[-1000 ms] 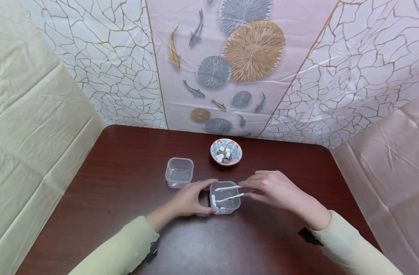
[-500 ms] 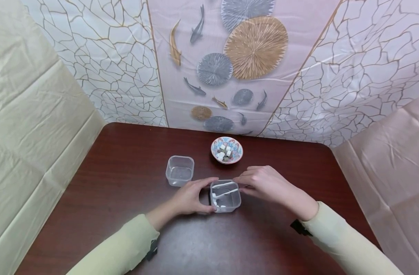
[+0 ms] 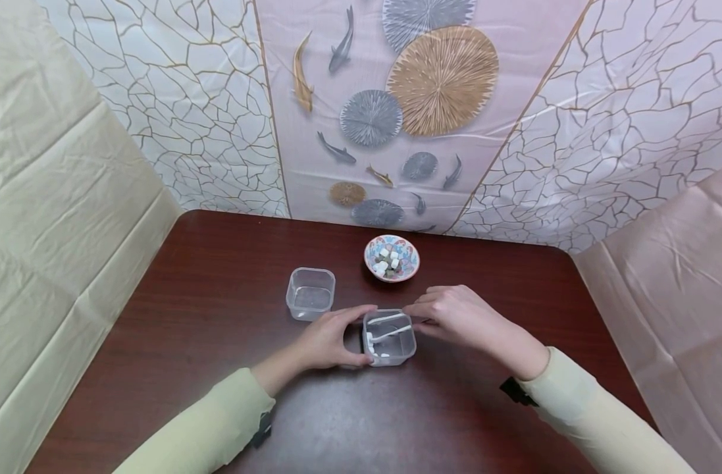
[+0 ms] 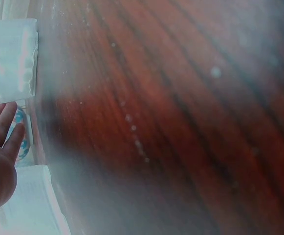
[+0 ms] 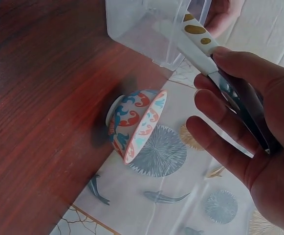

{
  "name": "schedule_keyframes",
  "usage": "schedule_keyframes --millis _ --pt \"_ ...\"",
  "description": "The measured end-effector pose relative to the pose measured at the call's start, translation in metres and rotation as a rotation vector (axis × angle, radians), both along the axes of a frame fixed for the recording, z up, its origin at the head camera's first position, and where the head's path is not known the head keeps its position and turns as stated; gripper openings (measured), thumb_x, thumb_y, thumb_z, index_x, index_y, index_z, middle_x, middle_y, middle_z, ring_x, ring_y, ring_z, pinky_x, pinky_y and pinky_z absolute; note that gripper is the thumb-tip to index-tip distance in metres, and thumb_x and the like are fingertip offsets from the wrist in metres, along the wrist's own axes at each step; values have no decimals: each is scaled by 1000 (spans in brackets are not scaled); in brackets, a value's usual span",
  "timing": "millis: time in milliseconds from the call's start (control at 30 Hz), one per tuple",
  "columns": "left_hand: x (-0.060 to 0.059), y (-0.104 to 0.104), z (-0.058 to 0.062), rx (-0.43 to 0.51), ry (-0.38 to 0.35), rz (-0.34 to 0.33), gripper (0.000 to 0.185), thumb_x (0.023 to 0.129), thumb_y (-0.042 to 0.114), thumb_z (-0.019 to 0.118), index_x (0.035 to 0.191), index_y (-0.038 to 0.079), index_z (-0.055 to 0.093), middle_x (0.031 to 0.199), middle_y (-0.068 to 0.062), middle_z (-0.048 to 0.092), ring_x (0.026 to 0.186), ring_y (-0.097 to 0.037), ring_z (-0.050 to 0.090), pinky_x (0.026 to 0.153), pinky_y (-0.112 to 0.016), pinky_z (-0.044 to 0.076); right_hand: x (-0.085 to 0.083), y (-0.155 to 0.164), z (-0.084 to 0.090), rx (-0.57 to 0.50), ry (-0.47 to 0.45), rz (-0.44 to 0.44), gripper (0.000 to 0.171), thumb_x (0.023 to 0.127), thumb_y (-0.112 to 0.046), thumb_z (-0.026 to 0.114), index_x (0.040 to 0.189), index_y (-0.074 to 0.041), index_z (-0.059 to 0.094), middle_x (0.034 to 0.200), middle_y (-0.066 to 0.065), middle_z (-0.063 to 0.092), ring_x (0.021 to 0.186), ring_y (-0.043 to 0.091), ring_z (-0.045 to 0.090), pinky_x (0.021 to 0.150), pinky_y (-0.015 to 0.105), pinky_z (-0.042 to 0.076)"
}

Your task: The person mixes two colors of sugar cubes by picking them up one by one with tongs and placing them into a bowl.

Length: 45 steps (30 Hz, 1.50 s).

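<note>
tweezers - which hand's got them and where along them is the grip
The right hand pinches the tweezers at their rear end, tips down inside the clear container. The left hand grips that container's left side.

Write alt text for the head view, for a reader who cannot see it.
A person's right hand holds white-tipped tongs down into a clear plastic tub with a few white pieces in it, while the left hand grips the tub's side. On the dark wooden table behind stand an empty clear tub and a patterned bowl of white and dark cubes.
</note>
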State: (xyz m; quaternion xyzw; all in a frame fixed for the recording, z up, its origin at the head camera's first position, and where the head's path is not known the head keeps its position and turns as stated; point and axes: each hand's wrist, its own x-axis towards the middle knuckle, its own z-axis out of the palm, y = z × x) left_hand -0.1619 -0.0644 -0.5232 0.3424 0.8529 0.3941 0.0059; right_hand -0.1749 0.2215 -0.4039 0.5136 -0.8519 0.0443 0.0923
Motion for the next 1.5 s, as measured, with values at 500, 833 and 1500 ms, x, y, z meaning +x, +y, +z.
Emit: schedule_keyframes --millis 500,833,1500 --pt "-9 0 -25 29 41 1 94 77 54 92 156 18 55 147 1 66 132 -19 64 106 -45 55 0 0 -1 -11 -6 -5 28 83 -17 92 109 -13 83 95 -5 79 84 14 72 67 35 60" --pt "-10 1 -29 29 30 6 95 76 54 92 156 19 55 148 3 66 134 -20 64 107 -47 54 2 1 -1 -1 4 -12 27 84 -19 92 108 -13 82 93 -4 79 81 14 71 66 35 59" --pt "-9 0 -26 31 46 -1 95 76 53 92 156 20 54 148 2 66 133 -18 64 106 -43 54 5 -1 -2 26 75 -28 20 84 -15 91 98 -17 76 83 -7 75 75 16 69 57 35 56"
